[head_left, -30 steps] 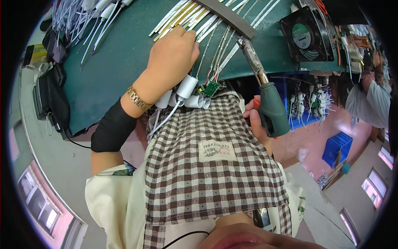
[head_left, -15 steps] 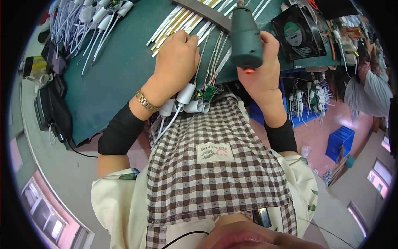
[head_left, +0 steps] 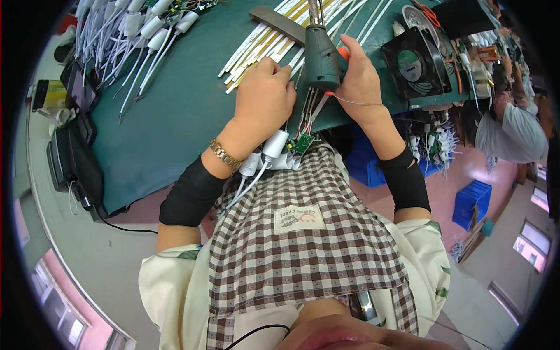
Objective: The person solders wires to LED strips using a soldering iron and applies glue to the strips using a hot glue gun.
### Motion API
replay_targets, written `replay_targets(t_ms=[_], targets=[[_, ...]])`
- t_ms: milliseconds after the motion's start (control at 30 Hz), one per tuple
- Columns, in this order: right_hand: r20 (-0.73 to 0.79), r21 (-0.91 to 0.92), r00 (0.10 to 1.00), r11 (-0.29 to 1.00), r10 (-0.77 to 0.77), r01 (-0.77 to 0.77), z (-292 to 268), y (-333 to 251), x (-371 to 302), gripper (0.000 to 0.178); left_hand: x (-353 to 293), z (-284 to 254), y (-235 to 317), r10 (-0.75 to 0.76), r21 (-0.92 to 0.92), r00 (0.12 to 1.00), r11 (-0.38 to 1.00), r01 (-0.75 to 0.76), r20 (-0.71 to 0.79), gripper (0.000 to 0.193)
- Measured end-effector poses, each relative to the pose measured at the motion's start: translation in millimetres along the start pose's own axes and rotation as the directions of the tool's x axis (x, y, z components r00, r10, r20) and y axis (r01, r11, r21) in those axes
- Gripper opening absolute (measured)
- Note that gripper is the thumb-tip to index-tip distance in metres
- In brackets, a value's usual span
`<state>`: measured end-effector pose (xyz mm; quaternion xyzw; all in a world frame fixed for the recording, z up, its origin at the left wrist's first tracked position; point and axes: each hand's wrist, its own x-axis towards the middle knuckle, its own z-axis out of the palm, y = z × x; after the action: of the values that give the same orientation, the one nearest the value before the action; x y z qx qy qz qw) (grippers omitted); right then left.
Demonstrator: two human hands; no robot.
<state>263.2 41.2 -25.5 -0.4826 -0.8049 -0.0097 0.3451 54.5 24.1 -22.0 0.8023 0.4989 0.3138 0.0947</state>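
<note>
My right hand (head_left: 360, 84) grips a dark green hand tool (head_left: 322, 61) with a metal barrel pointing away from me and a red spot at its near end. It hangs over the ends of several narrow white and yellow strips (head_left: 251, 55) fanned on the table. My left hand (head_left: 262, 99), fingers curled in and thumb pressed near them, rests at the strips' near ends; what it pinches is hidden. A small green circuit board (head_left: 303, 143) with thin wires running toward the strips lies at the table's front edge, beside a white cylindrical housing (head_left: 275, 144) with a white cable.
A dark metal bar (head_left: 279, 24) lies across the strips. White cabled housings (head_left: 153, 29) are heaped at far left. A black fan (head_left: 415, 61) stands at right. Blue crates (head_left: 472, 201) sit below the table at right. A person's sleeve (head_left: 507, 134) shows at far right.
My right hand and the green tool have moved left and slightly away from me. The left hand appears a little farther right, still curled. The whole view has shifted slightly.
</note>
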Motion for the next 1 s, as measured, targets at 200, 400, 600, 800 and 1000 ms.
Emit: replay_targets(t_ms=[200,400,600,800,1000], targets=[[-0.105,0.008,0.987,0.992,-0.123,0.124,-9.1,-1.0,10.4,0.081,-3.3,10.6,24.3,-0.035,-0.163,0.989,0.985,0.058,0.143,0.010],[-0.060,0.004,0.995,0.997,-0.078,0.078,-5.1,0.0,8.3,0.083,-1.8,9.2,41.1,0.074,-0.249,0.989,0.968,-0.041,0.126,0.013],[-0.047,0.186,0.997,0.981,0.067,-0.057,-7.6,-3.2,10.2,0.091,31.3,-2.7,-8.0,0.023,0.105,0.999,0.994,-0.028,0.043,0.014],[-0.043,0.210,0.989,0.969,0.142,-0.130,-7.9,-3.5,12.6,0.092,50.9,6.6,-28.7,-0.052,0.295,0.994,0.955,0.022,0.093,0.012],[-0.027,0.144,0.991,0.981,0.132,-0.126,-15.2,-2.8,23.4,0.077,50.4,8.4,-34.9,-0.018,0.188,1.000,0.982,0.016,0.008,0.013]])
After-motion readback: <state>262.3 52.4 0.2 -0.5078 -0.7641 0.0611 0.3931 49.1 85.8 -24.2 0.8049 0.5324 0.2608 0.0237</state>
